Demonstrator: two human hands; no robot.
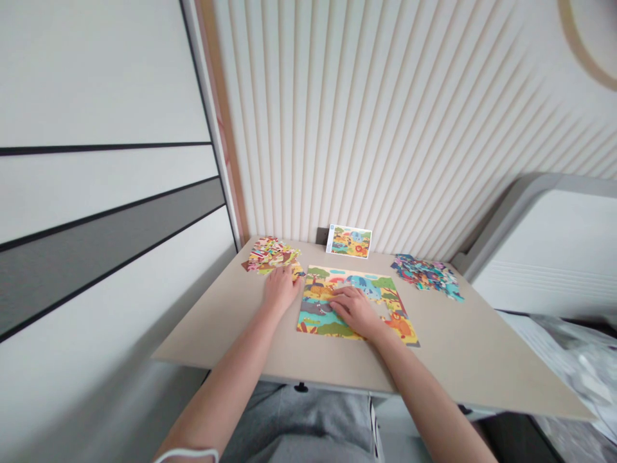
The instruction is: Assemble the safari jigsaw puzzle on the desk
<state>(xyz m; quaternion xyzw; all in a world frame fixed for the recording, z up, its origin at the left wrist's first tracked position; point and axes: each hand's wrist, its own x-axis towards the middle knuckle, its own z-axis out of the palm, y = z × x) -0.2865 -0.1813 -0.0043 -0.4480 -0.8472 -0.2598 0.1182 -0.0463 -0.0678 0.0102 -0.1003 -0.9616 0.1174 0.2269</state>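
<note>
A partly assembled animal puzzle (318, 321) lies flat on the table, with gaps showing near its middle and right. My right hand (355, 311) rests over its centre, fingers spread and pointing left; no piece shows in it. My left hand (281, 288) is at the near edge of a pile of reddish and yellow puzzle pieces (270, 252), left of the puzzle. Its fingers are bent close to a few yellow pieces (297, 271), and whether it grips one is too small to tell.
Behind the puzzle a picture card (351, 241) leans near the ribbed wall. Blue and purple pieces (429, 276) are heaped at the back right of the beige table (463, 347). Clear plastic wrapping (573, 360) lies beyond the table's right side.
</note>
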